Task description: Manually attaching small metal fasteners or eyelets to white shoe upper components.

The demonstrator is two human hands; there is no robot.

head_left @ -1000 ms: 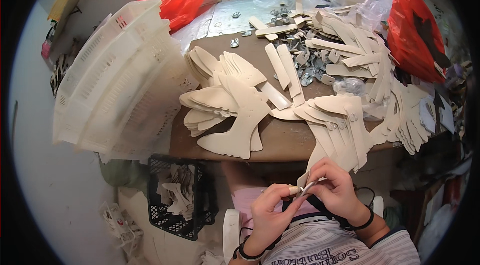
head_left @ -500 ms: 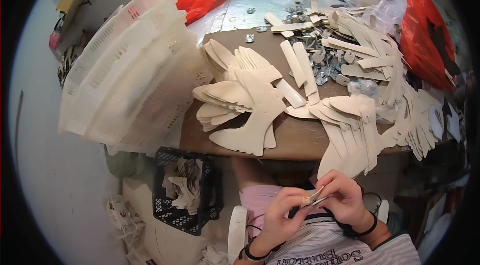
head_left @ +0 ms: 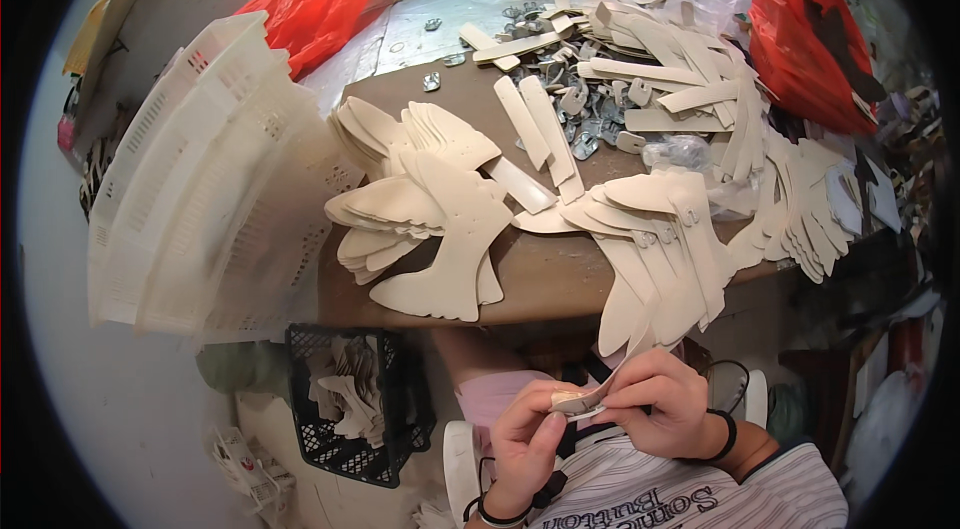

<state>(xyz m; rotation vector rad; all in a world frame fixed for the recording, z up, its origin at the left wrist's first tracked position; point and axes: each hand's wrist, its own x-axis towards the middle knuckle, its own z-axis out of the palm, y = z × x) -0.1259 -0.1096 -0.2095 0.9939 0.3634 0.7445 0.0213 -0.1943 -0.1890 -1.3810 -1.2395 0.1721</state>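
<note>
Above my lap, my left hand (head_left: 528, 437) and my right hand (head_left: 660, 404) pinch a cream leather-like piece (head_left: 592, 397) between them. Its long end rises past my right fingers toward the table edge, and part of it is covered by my fingertips. Something small and pale lies at its folded end beside my left fingers, too small to make out. Just beyond my hands, a fanned stack of cream shoe-upper pieces (head_left: 655, 274) with small metal buckles overhangs the edge of the brown table (head_left: 560, 294). Left of it lies another pile of curved cream pieces (head_left: 455, 229).
Cream straps (head_left: 650, 74) and loose metal buckles (head_left: 590, 134) are heaped at the back right, near a red plastic bag (head_left: 810, 39). Nested white plastic baskets (head_left: 210, 199) lean at the left. A black crate (head_left: 395, 459) with cream pieces stands on the floor.
The view has shifted, so the table sits further left. My hands have turned the cream piece, and more of its length now shows above my right fingers.
</note>
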